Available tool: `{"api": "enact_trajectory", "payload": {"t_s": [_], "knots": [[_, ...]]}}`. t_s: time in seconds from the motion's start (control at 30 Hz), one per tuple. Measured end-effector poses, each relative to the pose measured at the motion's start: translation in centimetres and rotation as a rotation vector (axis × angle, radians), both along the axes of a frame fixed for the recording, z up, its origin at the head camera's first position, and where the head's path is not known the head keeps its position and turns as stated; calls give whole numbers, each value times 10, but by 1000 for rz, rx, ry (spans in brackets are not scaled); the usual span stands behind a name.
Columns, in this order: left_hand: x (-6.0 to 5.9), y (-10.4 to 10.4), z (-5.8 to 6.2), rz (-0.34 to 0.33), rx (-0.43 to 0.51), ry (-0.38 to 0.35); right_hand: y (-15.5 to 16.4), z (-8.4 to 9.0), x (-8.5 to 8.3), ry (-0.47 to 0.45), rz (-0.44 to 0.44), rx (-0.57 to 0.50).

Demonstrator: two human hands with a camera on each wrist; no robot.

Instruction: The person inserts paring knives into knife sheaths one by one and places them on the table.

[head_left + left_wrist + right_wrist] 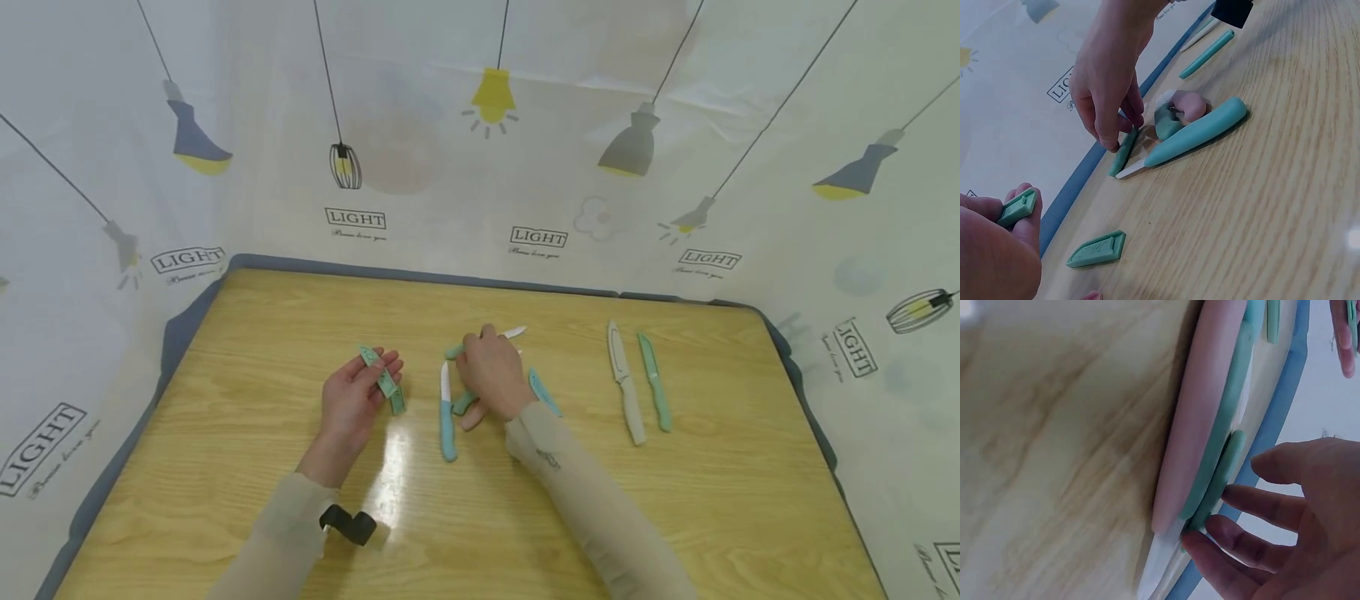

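left hand raised just above the tabletop, palm up, fingers clenched round a green blade sheath. in the left wrist view a second green sheath lies flat on the wood just beside that hand, untouched.

right hand reaches down over a cluster of small knives at mid-tabletop. its fingertips pinch the green-handled knife at the handle; the white blade tip shows past the knuckles in the head view. a blue-handled knife lies just to the left of this hand, white blade pointing away from the person. a pink-handled knife lies in the same cluster, touching its neighbours. a blue sheath lies just right of the wrist.

well apart to the right: one pale knife and one green knife, side by side, not touching.

handling judgement: knives look light and stiff, smooth plastic handles, blades likely ceramic and so brittle at the tip and edge. take hold at the handle only. sheaths look thin, light, rigid plastic; grip by the flat sides.

containers: none apart from the sheaths; cannot tell whether the held one is empty.
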State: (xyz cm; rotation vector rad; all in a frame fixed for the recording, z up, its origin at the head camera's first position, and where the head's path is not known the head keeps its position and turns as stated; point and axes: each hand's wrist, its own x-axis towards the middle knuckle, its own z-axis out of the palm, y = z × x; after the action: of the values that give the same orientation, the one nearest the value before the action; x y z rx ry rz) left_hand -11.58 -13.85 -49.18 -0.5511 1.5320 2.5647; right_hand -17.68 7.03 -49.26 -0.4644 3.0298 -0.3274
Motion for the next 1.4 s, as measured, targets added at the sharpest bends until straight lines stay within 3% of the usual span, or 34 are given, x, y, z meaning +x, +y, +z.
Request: {"api": "enact_trajectory", "payload": {"t_s": [0.57, 0.8, 1.17, 1.4], "knots": [[0, 8, -3, -19, -4, 8, 2, -6, -23, -39, -121, -41], [0, 14, -2, -11, 13, 12, 6, -5, -26, -85, -163, -8], [-1, 19, -2, -15, 12, 11, 9, -1, -31, -109, -171, -26], [1, 20, -4, -7, 21, 10, 12, -2, -35, -186, -230, -142]]}}
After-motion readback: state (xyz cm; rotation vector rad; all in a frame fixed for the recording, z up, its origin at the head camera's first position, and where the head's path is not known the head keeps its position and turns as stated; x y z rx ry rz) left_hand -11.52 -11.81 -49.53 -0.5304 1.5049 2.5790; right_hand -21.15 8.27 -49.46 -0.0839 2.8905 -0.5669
